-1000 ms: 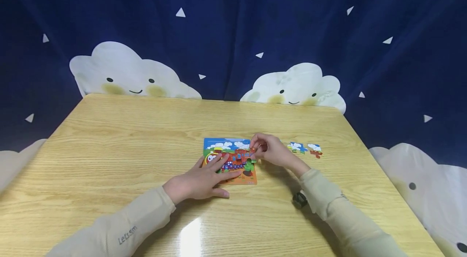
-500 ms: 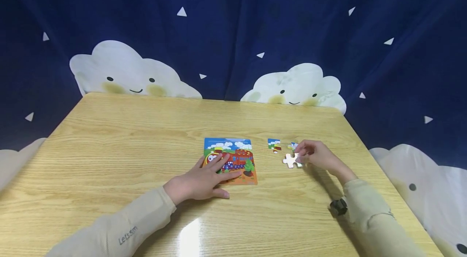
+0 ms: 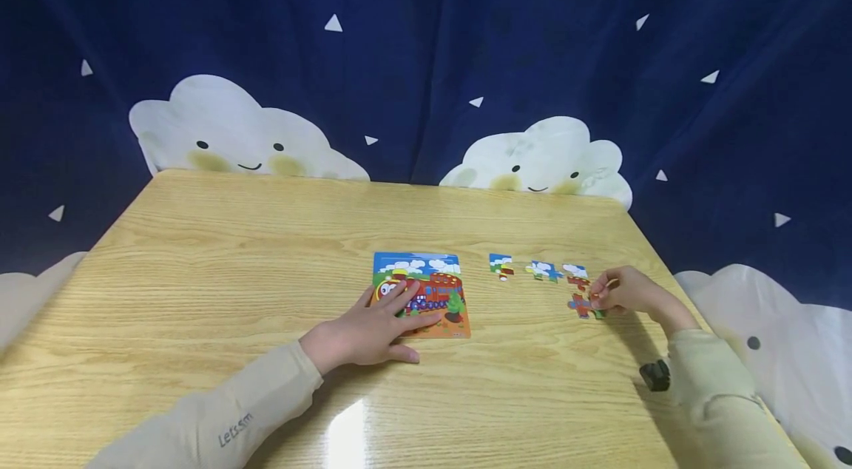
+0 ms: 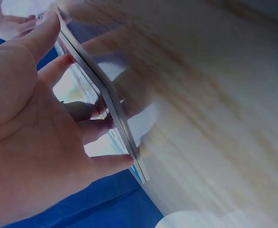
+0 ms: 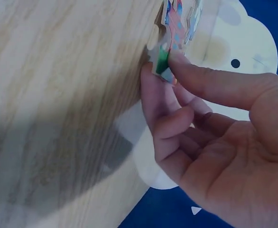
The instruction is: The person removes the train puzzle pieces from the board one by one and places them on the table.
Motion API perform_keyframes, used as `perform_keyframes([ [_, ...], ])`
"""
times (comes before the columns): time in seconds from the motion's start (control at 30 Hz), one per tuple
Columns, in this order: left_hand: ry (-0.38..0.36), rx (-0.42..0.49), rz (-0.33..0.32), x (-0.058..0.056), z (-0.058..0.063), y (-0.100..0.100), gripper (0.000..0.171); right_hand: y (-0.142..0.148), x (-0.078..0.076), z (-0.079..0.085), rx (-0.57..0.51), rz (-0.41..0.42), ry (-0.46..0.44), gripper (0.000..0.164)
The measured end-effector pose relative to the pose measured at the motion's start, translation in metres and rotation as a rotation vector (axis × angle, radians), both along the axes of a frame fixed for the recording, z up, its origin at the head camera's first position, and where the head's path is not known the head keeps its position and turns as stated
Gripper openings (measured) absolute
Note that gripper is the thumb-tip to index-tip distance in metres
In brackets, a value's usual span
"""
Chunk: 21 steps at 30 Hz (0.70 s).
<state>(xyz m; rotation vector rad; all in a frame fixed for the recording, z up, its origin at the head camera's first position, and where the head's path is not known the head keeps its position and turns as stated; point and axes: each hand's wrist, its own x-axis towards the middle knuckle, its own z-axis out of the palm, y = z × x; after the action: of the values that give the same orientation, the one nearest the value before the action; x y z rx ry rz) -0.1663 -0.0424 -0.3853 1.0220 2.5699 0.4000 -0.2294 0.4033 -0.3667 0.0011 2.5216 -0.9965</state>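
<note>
A small jigsaw puzzle board [image 3: 450, 326] with a red train picture lies mid-table. My left hand [image 3: 364, 330] rests on its lower left with fingers spread, covering part of the picture. From the side, the left wrist view shows the fingertips along the thick edge of the board [image 4: 111, 104]. To the right, my right hand [image 3: 626, 291] pinches a jigsaw piece [image 3: 580, 305] between thumb and fingers, at or just over the tabletop. Its green corner shows beside the thumb in the right wrist view, where my right hand [image 5: 215, 128] hides the rest of its lower end.
Several loose pieces form a row right of the board: one with a red and yellow part [image 3: 501, 265], a blue-sky one [image 3: 544, 271] and a cloud one [image 3: 575, 274]. The wooden table [image 3: 266, 247] ends at a dark blue curtain [image 3: 413, 47] with cloud shapes.
My right hand has moved from the board's right edge rightward past the loose pieces, carrying a jigsaw piece to the row's near right end. The left hand has stayed on the board.
</note>
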Motion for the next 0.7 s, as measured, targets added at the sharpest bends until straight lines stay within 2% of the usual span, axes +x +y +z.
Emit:
perform_keyframes([
  [0.37, -0.012, -0.002, 0.002, 0.001, 0.0026, -0.0002, 0.066, -0.0065, -0.0006, 0.0006, 0.071, 0.022, -0.009, 0.017],
  [0.7, 0.02, 0.007, 0.007, -0.0016, 0.0013, -0.0001, 0.062, -0.0046, 0.0016, 0.0038, 0.077, 0.049, 0.056, 0.013],
])
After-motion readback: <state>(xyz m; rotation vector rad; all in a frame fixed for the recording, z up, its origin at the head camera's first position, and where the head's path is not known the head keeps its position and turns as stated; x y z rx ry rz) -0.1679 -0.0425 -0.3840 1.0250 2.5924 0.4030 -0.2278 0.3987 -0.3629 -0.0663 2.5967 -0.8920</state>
